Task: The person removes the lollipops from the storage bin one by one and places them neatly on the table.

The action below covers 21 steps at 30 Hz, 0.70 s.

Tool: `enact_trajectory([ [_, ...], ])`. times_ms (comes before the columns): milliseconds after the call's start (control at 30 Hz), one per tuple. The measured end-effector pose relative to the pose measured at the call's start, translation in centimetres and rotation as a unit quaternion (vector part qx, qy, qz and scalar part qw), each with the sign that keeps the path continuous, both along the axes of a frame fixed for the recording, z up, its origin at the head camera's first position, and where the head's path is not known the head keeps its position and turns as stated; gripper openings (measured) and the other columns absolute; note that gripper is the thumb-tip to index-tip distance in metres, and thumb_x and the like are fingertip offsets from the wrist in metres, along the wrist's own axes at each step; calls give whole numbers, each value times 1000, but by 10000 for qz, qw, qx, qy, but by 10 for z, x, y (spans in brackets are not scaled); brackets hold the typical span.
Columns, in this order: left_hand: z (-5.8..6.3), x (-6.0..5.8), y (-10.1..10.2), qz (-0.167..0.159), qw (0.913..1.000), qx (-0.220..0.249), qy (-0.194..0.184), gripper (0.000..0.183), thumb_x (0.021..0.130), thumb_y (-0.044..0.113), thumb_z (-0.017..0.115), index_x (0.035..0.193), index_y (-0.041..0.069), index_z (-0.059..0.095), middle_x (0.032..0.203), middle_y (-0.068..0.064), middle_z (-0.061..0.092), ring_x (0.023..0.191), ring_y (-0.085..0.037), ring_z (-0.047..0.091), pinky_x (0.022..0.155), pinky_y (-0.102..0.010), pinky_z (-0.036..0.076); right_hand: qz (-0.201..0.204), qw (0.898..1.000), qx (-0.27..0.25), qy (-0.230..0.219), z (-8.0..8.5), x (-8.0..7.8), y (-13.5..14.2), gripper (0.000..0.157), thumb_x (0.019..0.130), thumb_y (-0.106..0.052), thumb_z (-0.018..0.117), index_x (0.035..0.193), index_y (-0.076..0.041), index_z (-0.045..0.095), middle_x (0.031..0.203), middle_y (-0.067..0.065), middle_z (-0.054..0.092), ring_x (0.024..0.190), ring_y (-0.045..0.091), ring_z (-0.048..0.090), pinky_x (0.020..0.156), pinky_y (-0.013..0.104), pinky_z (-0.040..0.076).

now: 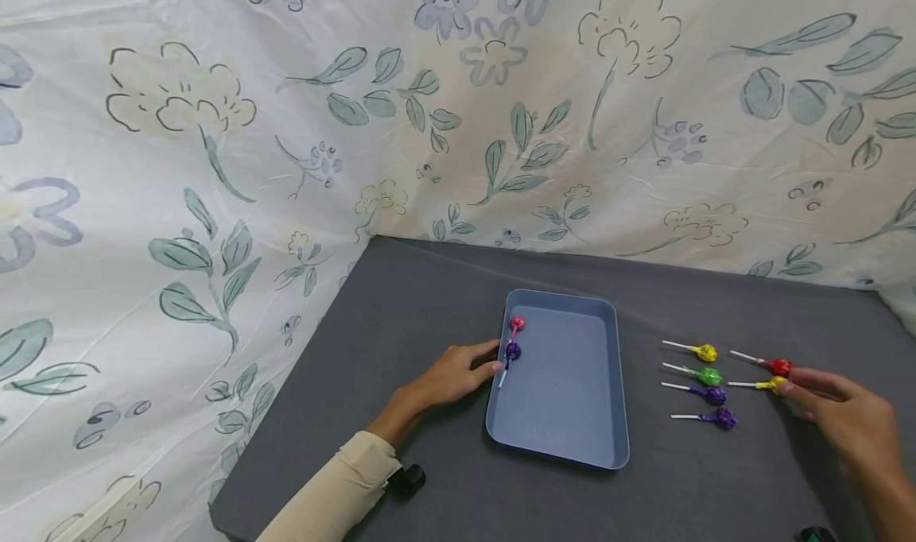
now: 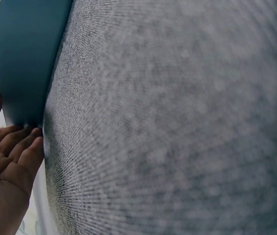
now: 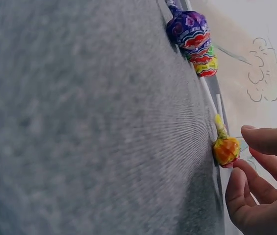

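My left hand [image 1: 456, 373] holds the left side of a blue-grey tray [image 1: 558, 445], thumb at the rim; in the left wrist view the fingers [image 2: 23, 147] bend against the tray wall [image 2: 28, 63]. Inside the tray lie a pink lollipop [image 1: 517, 323] and a purple lollipop [image 1: 513, 351]. My right hand [image 1: 851, 423] is at the candy end of a yellow lollipop [image 1: 775, 385], beside a red lollipop [image 1: 778, 366]. In the right wrist view, thumb and fingers stand apart around the yellow candy [image 3: 226, 150]; whether they touch it is hard to tell.
Between tray and right hand lie another yellow lollipop [image 1: 705, 353], a green lollipop [image 1: 708, 376] and two purple ones, an upper purple lollipop [image 1: 716, 395] and a lower purple lollipop [image 1: 724, 419]. A floral cloth [image 1: 501, 152] hangs behind the dark grey table [image 1: 401, 288].
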<state>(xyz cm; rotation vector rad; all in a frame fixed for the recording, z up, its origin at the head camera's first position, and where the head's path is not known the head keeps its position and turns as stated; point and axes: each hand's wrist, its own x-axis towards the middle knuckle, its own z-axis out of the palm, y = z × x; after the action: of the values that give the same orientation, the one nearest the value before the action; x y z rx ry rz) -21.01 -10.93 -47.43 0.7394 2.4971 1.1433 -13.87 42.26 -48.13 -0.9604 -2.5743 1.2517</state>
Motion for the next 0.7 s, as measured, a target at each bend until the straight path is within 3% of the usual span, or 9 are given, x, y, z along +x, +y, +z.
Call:
enact_trajectory([
  [67, 0, 0, 0, 0, 10000, -1, -1, 58, 111, 39, 56, 160, 9, 48, 160, -10, 52, 148, -25, 49, 123, -47, 39, -28, 9999, 92, 35, 2, 0, -4, 51, 104, -21, 70, 144, 8, 58, 119, 20, 63, 64, -11, 49, 53, 22, 51],
  [133, 0, 0, 0, -1, 10000, -7, -2, 58, 111, 39, 56, 160, 9, 48, 160, -10, 52, 148, -25, 49, 123, -47, 39, -63, 9999, 146, 23, 4, 0, -8, 50, 105, -20, 69, 145, 7, 57, 130, 28, 58, 68, -9, 48, 54, 23, 50],
  [267, 1, 0, 0, 7, 10000, -1, -13, 58, 111, 40, 56, 160, 8, 48, 160, -10, 52, 148, -25, 49, 123, -47, 39, -93, 9998, 173, -29, 10, -1, -16, 52, 106, -21, 68, 149, 3, 55, 140, 27, 54, 79, 0, 48, 58, 24, 48],
  [467, 1, 0, 0, 21, 10000, 3, -44, 59, 111, 40, 56, 160, 9, 48, 160, -10, 52, 149, -25, 48, 123, -47, 39, 107, 9997, 156, 143, 18, -1, -25, 54, 104, -30, 71, 147, 0, 59, 121, 9, 61, 78, -4, 50, 60, 21, 51],
  [700, 1, 0, 0, 23, 10000, 1, -49, 59, 111, 40, 56, 160, 8, 48, 160, -10, 52, 149, -25, 48, 123, -47, 39, 363, 9988, 205, 267, 24, -3, -38, 57, 105, -33, 68, 148, 3, 56, 132, 20, 58, 81, -1, 50, 62, 16, 50],
])
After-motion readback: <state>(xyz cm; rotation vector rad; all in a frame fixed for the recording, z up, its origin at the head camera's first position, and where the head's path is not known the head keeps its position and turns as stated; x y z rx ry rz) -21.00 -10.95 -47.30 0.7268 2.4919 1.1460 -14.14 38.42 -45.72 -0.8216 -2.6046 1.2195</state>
